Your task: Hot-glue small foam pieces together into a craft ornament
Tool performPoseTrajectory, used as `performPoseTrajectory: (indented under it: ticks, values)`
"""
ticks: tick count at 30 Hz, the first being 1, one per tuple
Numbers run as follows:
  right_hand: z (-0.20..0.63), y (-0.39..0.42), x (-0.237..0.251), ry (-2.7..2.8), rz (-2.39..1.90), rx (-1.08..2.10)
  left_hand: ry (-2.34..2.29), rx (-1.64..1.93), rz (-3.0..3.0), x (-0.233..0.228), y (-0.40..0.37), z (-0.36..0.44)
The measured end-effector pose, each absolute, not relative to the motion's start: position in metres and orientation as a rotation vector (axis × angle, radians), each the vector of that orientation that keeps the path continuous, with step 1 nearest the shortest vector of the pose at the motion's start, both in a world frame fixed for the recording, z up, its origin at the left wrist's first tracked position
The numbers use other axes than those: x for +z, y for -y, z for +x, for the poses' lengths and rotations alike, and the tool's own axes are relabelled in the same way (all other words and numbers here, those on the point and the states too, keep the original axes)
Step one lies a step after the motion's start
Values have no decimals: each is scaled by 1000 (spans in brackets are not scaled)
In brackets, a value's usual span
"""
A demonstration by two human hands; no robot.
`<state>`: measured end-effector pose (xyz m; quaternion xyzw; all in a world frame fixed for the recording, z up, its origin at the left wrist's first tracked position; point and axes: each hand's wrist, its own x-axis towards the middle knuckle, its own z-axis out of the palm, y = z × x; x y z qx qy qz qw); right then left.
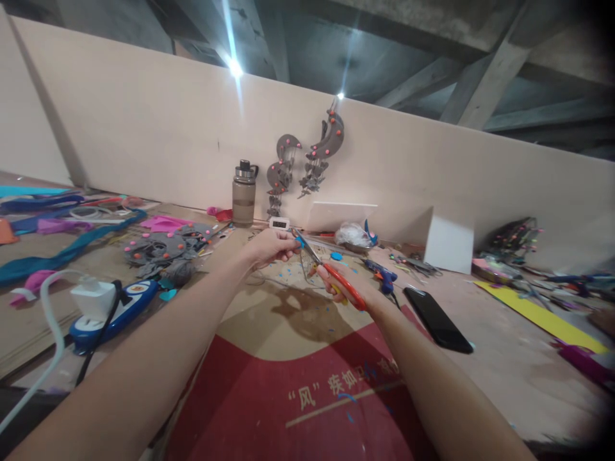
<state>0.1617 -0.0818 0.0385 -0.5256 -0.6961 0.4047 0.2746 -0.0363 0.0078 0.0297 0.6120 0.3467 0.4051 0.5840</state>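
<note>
Blue piece (300, 242) at the tips of the red scissors (346, 285), above the worktop (509, 390) | left hand (275, 248): pinching the piece | right hand (331, 282): wrapped round the handles | likely best: short snips, turning the piece, not the scissors, left fingertips clear of the blades

The scissors (342, 280) are red-and-yellow-handled, the small piece (300, 242) blue, the board (240, 390) red and tan.
</note>
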Motion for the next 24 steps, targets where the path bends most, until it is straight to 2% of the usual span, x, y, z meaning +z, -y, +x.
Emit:
performPoseTrajectory:
  ticks: [24]
  values:
    - [172,62,17,2030,-1423,854,-816,954,1432,31,-6,-37]
